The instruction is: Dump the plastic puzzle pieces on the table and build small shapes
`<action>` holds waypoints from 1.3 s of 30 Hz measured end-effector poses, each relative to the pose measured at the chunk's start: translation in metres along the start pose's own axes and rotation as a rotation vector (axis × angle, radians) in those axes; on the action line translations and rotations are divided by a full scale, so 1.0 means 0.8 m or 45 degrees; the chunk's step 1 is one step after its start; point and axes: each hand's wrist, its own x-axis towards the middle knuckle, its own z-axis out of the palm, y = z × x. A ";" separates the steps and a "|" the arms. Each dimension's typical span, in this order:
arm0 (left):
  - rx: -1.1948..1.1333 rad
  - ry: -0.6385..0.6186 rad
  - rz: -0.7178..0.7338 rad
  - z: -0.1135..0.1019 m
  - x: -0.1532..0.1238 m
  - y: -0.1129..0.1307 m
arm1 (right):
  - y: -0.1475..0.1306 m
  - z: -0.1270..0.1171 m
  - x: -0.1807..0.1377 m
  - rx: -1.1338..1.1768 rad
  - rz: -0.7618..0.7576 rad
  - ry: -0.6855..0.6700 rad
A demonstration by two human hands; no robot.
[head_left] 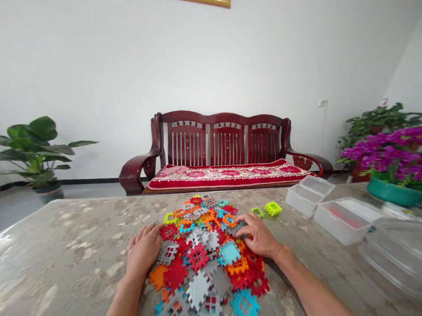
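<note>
A heap of plastic interlocking building pieces [198, 256], mostly flat notched squares in red, grey, orange, blue and lime, stretches lengthwise across the table between my hands. My left hand [144, 248] rests against the heap's left side, palm inward, fingers extended forward and holding nothing that I can see. On the right side my right hand [256, 234] touches the pieces with its fingers apart and a little bent; its fingertips partly hide among them. Close to my left palm is a grey window-like piece [167, 252]. A light blue square piece [229, 253] lies near my right thumb.
Right of the heap lie a lime assembled block [273, 208] and a lime frame piece [257, 212]. Farther right stand clear plastic boxes [337, 229], a clear container [407, 256] and purple flowers in a green pot [397, 193]. A wooden bench [223, 117] stands beyond the table [78, 259].
</note>
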 end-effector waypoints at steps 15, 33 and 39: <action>-0.019 -0.001 0.003 -0.001 -0.001 0.001 | -0.010 -0.007 0.011 0.108 -0.007 0.089; -0.087 0.046 -0.008 0.003 0.000 -0.001 | 0.002 0.002 0.013 0.511 0.464 0.198; -0.053 0.024 0.004 0.001 0.000 0.000 | 0.011 0.002 0.019 0.908 0.669 0.365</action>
